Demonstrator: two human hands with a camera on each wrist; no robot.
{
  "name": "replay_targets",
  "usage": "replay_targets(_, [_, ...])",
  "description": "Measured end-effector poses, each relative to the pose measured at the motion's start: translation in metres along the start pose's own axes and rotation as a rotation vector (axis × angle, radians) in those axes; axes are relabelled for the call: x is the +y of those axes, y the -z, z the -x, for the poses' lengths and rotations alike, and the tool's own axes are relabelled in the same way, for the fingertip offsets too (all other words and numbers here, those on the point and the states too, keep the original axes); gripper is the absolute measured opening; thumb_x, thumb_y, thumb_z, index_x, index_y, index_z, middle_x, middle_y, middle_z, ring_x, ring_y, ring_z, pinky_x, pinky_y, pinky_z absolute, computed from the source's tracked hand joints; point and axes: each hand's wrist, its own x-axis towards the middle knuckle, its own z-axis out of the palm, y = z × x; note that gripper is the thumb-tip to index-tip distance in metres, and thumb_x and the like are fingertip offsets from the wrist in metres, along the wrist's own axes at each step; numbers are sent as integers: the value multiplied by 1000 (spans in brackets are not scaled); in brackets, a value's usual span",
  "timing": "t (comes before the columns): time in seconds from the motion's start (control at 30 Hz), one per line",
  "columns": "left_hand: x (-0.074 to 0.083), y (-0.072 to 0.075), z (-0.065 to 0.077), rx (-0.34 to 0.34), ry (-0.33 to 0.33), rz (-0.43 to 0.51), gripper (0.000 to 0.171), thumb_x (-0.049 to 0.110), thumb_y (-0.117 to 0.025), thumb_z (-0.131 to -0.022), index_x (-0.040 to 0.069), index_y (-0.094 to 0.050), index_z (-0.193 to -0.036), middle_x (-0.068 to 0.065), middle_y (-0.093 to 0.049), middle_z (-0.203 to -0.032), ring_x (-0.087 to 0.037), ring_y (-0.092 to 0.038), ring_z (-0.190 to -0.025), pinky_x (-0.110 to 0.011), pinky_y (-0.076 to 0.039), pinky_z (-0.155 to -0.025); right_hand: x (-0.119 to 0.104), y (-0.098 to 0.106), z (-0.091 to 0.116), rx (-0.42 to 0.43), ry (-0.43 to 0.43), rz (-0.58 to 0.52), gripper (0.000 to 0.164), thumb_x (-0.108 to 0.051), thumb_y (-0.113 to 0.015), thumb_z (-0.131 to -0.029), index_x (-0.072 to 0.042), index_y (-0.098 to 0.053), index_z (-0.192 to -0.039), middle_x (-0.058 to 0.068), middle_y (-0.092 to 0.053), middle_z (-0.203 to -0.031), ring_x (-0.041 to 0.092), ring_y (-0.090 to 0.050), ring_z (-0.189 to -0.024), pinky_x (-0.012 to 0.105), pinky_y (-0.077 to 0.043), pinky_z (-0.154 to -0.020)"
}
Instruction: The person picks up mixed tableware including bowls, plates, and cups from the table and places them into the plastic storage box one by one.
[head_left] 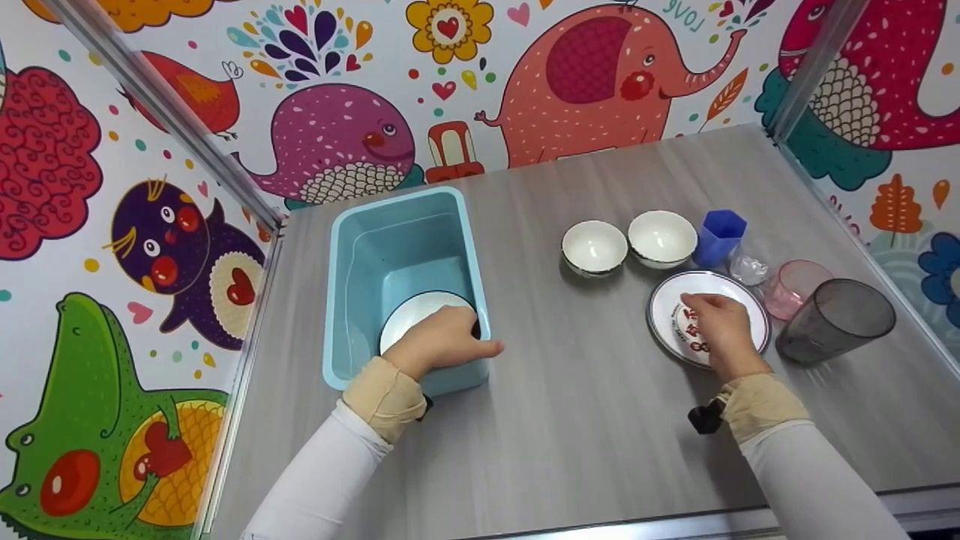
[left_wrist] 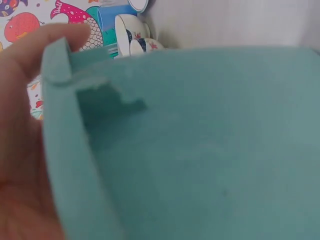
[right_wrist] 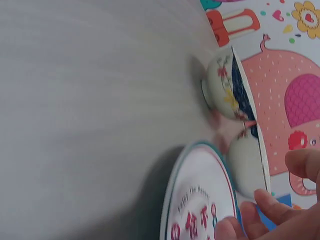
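White plate (head_left: 681, 322) might slip if my loose, empty right hand (head_left: 723, 330) pinches badly; whether my left hand (head_left: 441, 339) grasps, I can't tell.

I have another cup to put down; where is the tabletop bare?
The table is bare between the blue tub and printed plate, and in a strip between the white bowls and back wall. The right side is crowded: blue cup, pink cup and grey cup cluster by the plate, right hand over it.
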Motion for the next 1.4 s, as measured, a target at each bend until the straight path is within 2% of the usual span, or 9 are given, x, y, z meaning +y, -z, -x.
replay_targets(0.1, [0,0,0,1,3,18,46,44,-70,-88,19,-43,-61,7,-37,-59,-11,-42,-55,-26,-33,-49,1,8,-3,24,6,27,34,-24,-59,-98,3,-61,-120,-13,-56,-80,3,-54,-74,21,-47,-68])
replay_targets(0.17, [0,1,1,3,7,28,44,43,-71,-88,19,-44,-62,7,-38,-60,-12,-43,-56,-26,-34,-49,1,12,-5,37,10,42,38,-23,-58,-98,6,-59,-124,-10,-55,-85,4,-53,-79,21,-46,-71])
replay_targets(0.5, [-3,2,2,22,36,46,37,43,-71,-87,16,-52,-71,4,-42,-66,-14,-47,-61,-28,-38,-53,5,25,-14,34,-16,73,57,-23,-49,-101,13,-42,-143,16,-52,-123,18,-49,-104,26,-40,-86])
replay_targets(0.63, [-3,1,0,26,16,35,36,41,-71,-86,17,-50,-70,6,-42,-64,-13,-47,-60,-28,-37,-53,7,29,-15,65,-19,107,60,-24,-49,-100,12,-38,-147,29,-45,-142,33,-45,-124,39,-40,-102])
replay_targets(0.77, [-3,1,-1,28,13,24,36,40,-71,-86,18,-49,-68,6,-42,-63,-12,-46,-60,-27,-37,-52,8,32,-15,81,-31,133,63,-26,-49,-99,11,-36,-149,32,-39,-151,39,-37,-135,49,-34,-113])
replay_targets(1.1, [-2,-1,-2,24,27,36,35,41,-71,-85,17,-51,-69,5,-43,-64,-14,-47,-60,-28,-37,-52,10,40,-15,94,-60,133,68,-26,-48,-99,9,-29,-153,33,-33,-154,39,-33,-138,48,-33,-116])
replay_targets(1.23, [-1,-1,-2,22,31,35,36,42,-72,-86,17,-51,-70,5,-43,-65,-14,-48,-61,-28,-37,-52,12,44,-15,102,-69,149,69,-24,-50,-97,10,-27,-154,33,-34,-151,37,-36,-133,39,-42,-104])
replay_targets(1.33, [-1,-2,-2,20,32,37,37,42,-72,-86,16,-52,-70,5,-42,-65,-14,-48,-61,-28,-38,-52,13,45,-16,102,-69,156,70,-22,-50,-96,11,-27,-153,32,-36,-150,36,-38,-131,35,-43,-98])
replay_targets(1.4, [-1,-2,-2,19,32,40,37,42,-72,-86,16,-52,-70,5,-42,-65,-13,-48,-61,-28,-37,-52,14,46,-17,98,-69,159,70,-22,-49,-96,12,-25,-153,33,-34,-152,37,-36,-133,38,-43,-103])
